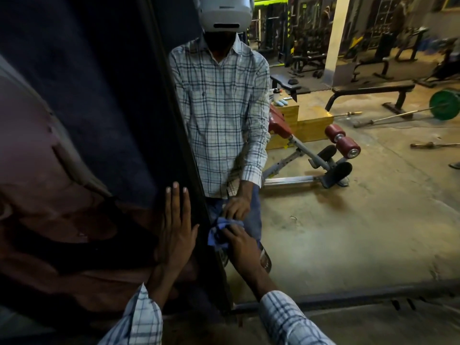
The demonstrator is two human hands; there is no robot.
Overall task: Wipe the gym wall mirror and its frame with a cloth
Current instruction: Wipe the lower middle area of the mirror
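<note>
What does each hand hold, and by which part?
The right hand grips a crumpled blue cloth by its right side. The left hand holds nothing; its straight fingers rest on the black mirror frame.

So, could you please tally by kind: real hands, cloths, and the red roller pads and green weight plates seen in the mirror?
Hands: 2, left hand and right hand
Blue cloth: 1
Reflected red roller pads: 2
Reflected green weight plate: 1
Total: 6

Right hand [240, 245] grips crumpled blue cloth [217, 235], pressed on wall mirror glass [348, 245] just beside dark vertical frame [184, 135]. Left hand [175, 230] flat, fingers straight, on frame, just left of grip, apart from cloth.
</note>
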